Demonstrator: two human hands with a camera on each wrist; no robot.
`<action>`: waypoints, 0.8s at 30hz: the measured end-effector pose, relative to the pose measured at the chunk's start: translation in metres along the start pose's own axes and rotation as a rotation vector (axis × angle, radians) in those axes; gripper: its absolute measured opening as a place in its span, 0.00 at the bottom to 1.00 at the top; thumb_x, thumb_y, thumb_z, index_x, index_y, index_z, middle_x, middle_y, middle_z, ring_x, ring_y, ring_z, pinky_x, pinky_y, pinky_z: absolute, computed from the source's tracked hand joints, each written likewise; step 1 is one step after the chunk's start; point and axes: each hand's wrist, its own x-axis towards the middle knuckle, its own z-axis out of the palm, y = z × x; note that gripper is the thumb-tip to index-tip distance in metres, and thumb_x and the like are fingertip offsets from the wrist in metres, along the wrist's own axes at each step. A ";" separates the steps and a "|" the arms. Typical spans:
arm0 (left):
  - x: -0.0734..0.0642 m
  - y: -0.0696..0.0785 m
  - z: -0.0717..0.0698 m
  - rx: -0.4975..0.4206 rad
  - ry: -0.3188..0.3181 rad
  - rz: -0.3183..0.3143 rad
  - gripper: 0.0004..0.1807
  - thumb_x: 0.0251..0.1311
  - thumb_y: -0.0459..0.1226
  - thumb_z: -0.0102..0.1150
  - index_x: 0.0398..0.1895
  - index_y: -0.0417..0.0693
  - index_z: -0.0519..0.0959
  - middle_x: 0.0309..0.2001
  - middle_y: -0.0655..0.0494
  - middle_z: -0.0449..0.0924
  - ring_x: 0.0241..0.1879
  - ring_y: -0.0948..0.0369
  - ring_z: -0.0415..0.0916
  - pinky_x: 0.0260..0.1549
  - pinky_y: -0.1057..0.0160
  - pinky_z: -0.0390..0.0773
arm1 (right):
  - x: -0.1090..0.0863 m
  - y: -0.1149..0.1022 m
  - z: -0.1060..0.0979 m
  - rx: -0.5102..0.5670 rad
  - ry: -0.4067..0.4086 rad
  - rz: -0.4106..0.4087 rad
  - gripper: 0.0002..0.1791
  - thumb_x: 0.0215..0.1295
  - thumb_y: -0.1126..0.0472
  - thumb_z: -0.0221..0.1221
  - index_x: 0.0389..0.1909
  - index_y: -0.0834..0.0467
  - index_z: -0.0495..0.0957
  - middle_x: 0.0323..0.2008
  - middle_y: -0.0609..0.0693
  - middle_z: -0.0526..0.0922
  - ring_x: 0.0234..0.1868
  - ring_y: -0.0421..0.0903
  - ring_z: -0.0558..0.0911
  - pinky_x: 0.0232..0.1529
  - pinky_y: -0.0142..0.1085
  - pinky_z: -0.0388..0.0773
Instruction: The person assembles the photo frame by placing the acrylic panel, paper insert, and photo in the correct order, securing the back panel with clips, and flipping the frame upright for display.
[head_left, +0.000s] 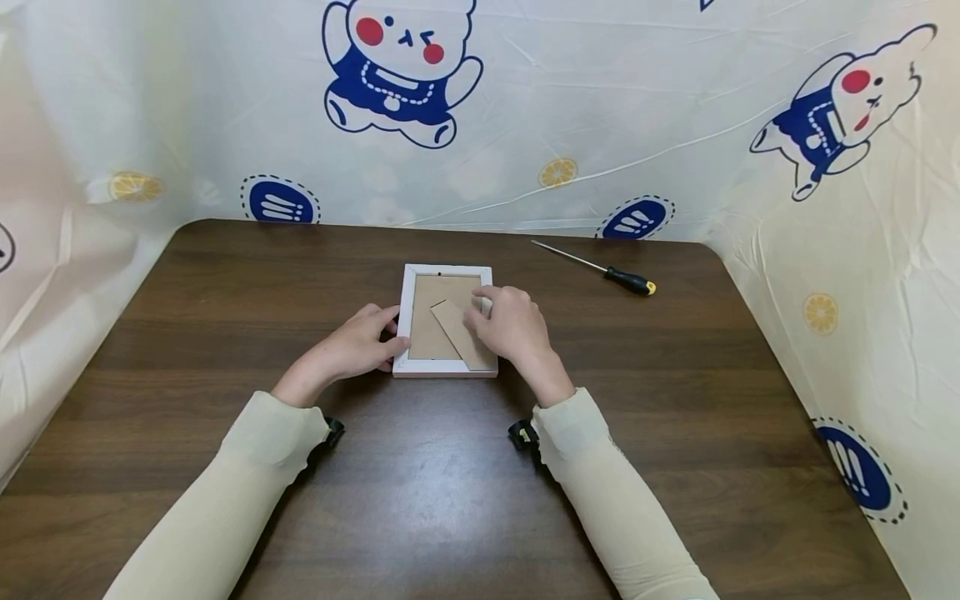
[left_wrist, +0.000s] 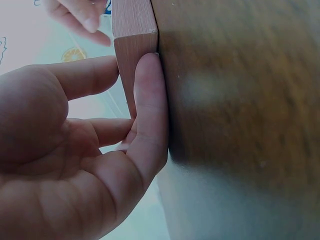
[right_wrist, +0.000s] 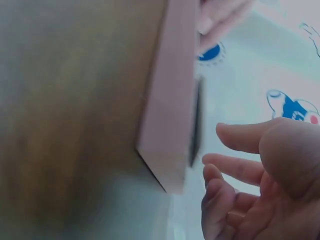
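A white picture frame (head_left: 401, 354) lies face down on the table, its brown backing board (head_left: 423, 292) uppermost. On that board a slanted stand flap (head_left: 452, 323) reaches down to the lower right edge. My left hand (head_left: 360, 343) holds the frame by its left side, thumb over the rim and fingers along the outer edge. In the left wrist view a finger lies against the frame's side (left_wrist: 134, 17). Over the right part of the frame hovers my right hand (head_left: 516, 325), fingers loosely bent. The right wrist view shows its thumb and fingers apart, with nothing between them.
A screwdriver (head_left: 630, 282) with a black and yellow handle lies behind and to the right of the frame. The dark wooden table (head_left: 420, 500) meets a patterned white curtain (head_left: 525, 108) at the back and sides.
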 end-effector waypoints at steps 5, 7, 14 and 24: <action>0.000 0.000 0.000 -0.017 -0.007 -0.008 0.35 0.79 0.35 0.54 0.81 0.30 0.56 0.59 0.33 0.63 0.39 0.52 0.85 0.41 0.58 0.90 | 0.003 0.015 -0.023 0.072 0.018 0.008 0.22 0.77 0.50 0.63 0.65 0.55 0.83 0.30 0.51 0.80 0.31 0.49 0.78 0.32 0.41 0.76; 0.001 0.000 0.000 -0.022 -0.008 -0.008 0.35 0.79 0.35 0.54 0.81 0.30 0.55 0.59 0.33 0.63 0.38 0.52 0.85 0.41 0.58 0.90 | 0.004 0.025 -0.033 0.088 0.022 0.008 0.22 0.77 0.50 0.63 0.66 0.55 0.82 0.31 0.51 0.81 0.31 0.49 0.78 0.32 0.41 0.76; 0.003 -0.002 0.001 -0.027 -0.002 -0.005 0.35 0.79 0.35 0.54 0.81 0.30 0.55 0.57 0.34 0.62 0.38 0.52 0.85 0.40 0.59 0.89 | 0.009 0.076 -0.079 0.062 0.074 -0.009 0.21 0.77 0.54 0.63 0.65 0.55 0.82 0.40 0.56 0.87 0.39 0.53 0.83 0.44 0.48 0.81; 0.002 -0.002 0.000 -0.018 -0.002 -0.012 0.34 0.79 0.36 0.54 0.81 0.32 0.57 0.58 0.35 0.62 0.39 0.52 0.85 0.41 0.59 0.89 | 0.014 0.164 -0.120 -0.112 0.128 0.002 0.18 0.76 0.60 0.60 0.60 0.65 0.83 0.50 0.66 0.84 0.55 0.64 0.78 0.57 0.63 0.73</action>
